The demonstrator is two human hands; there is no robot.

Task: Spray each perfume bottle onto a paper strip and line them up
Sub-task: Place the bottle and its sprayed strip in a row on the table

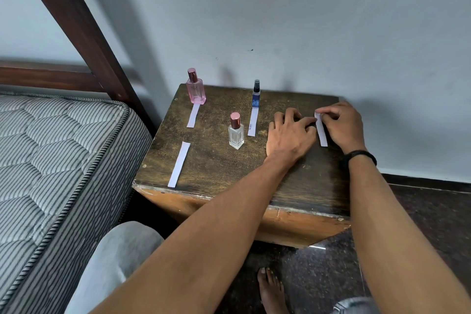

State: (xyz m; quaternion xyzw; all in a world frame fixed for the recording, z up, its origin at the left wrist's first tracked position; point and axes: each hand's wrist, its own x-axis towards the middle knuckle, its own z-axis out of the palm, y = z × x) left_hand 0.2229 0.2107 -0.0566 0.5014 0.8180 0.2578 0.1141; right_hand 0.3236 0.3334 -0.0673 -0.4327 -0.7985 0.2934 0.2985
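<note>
Forearms cross the dark wooden tabletop. Right hand pinches a white paper strip lying far right; left hand rests spread beside it. Probably aligning it; next, grasp the clear square glass bottle.

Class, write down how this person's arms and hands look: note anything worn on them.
The left forearm and right forearm are bare, no sleeves in view. A black band circles the right wrist, like a watch strap or bracelet. The left hand and right hand show no gloves; no rings are visible.
</note>
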